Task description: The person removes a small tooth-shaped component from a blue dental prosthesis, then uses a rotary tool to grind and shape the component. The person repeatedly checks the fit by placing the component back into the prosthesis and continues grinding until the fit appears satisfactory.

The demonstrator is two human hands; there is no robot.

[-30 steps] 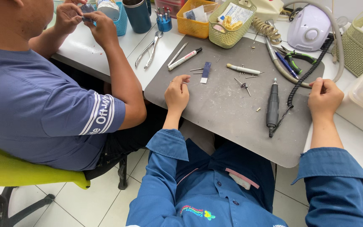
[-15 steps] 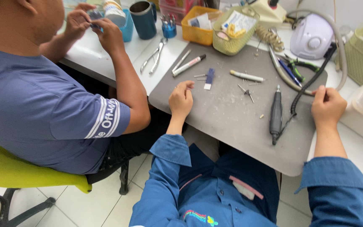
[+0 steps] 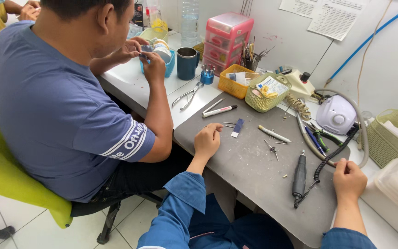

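Beside hands (image 3: 208, 140), papers in green basket (image 3: 267, 94).

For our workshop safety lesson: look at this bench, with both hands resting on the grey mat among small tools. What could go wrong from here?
1. The left hand rests beside thin loose bits; a sweep might scatter them or prick a finger.
2. The right hand lies by the coiled cable; snagging it could drag the rotary handpiece off the mat.
3. The co-worker's elbow sits close to the mat's edge, so a bump seems possible.
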